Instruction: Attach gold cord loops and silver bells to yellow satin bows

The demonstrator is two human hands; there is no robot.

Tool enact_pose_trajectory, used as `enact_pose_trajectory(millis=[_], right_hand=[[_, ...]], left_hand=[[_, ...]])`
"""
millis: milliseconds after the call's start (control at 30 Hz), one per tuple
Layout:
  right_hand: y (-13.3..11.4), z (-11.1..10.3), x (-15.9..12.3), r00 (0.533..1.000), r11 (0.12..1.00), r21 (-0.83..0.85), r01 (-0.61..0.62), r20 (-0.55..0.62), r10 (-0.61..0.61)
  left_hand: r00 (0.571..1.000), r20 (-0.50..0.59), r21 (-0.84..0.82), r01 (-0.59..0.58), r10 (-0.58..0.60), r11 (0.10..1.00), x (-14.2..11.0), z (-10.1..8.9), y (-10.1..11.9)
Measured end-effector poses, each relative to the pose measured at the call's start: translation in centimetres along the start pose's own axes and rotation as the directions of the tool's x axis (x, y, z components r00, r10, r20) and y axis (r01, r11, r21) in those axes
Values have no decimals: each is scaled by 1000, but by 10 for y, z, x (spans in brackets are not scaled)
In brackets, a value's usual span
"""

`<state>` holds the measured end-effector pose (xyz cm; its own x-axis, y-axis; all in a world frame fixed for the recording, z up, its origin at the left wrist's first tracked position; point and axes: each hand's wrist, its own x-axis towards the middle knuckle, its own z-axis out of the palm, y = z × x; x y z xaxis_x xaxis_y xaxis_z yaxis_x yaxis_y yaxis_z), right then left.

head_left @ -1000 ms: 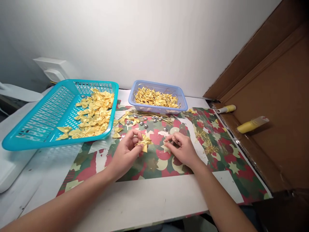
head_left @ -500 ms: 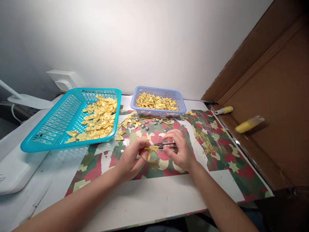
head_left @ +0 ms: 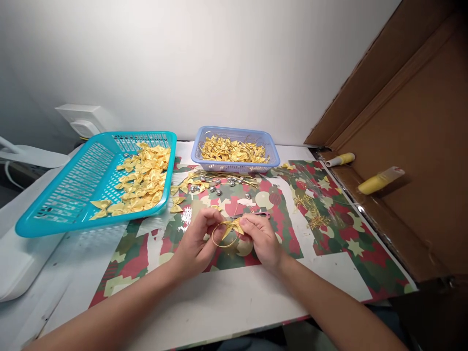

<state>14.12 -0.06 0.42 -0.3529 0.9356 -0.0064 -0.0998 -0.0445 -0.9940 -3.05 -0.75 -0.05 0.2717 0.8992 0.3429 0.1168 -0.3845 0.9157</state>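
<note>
Between my two hands is a yellow ribbon bow (head_left: 231, 227) with a gold cord loop (head_left: 224, 246) hanging from it. My left hand (head_left: 201, 239) pinches the bow and loop on the left side. The fingers of my right hand (head_left: 263, 240) are closed on the bow's right end. Just beyond my right hand, dark thread snips (head_left: 261, 213) lie on the patterned paper, partly hidden by the fingers. Several silver bells (head_left: 215, 191) and loose gold cords (head_left: 234, 175) lie farther back.
A turquoise basket (head_left: 73, 180) with yellow bows stands at the left. Behind the bells stands a lilac basket (head_left: 234, 130) of corded bows. Gold cord scraps (head_left: 317, 217) lie to the right, near a cardboard wall (head_left: 413, 122) with two yellow-and-clear tubes.
My right hand has let go of the snips, which now lie on the paper, and has taken hold of the bow. The view has shifted slightly.
</note>
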Motion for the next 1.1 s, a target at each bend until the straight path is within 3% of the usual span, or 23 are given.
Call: enact_pose_trajectory(millis=[133, 233, 400, 500, 767, 1100], right_hand=[[-1, 4, -2, 1000, 999, -39, 28, -2, -28], [-2, 4, -3, 995, 980, -174, 93, -32, -100], [-3, 3, -3, 977, 919, -345, 191, -19, -210], [-4, 0, -2, 976, 901, -386, 197, -5, -216], [-6, -3, -2, 984, 918, -361, 163, -7, -177], [-1, 2, -4, 996, 995, -62, 79, -33, -81]], left_hand=[[989, -38, -27, 140, -141, 990, 1, -2, 5], [974, 30, 9, 224, -224, 975, 5, -5, 10], [979, 55, 158, 185, -196, 970, 8, -5, 13], [982, 78, 190, 152, -170, 970, 8, -4, 13], [994, 18, 253, 104, -112, 962, 6, -4, 15], [991, -91, 206, 114, -97, 972, 1, 1, 12]])
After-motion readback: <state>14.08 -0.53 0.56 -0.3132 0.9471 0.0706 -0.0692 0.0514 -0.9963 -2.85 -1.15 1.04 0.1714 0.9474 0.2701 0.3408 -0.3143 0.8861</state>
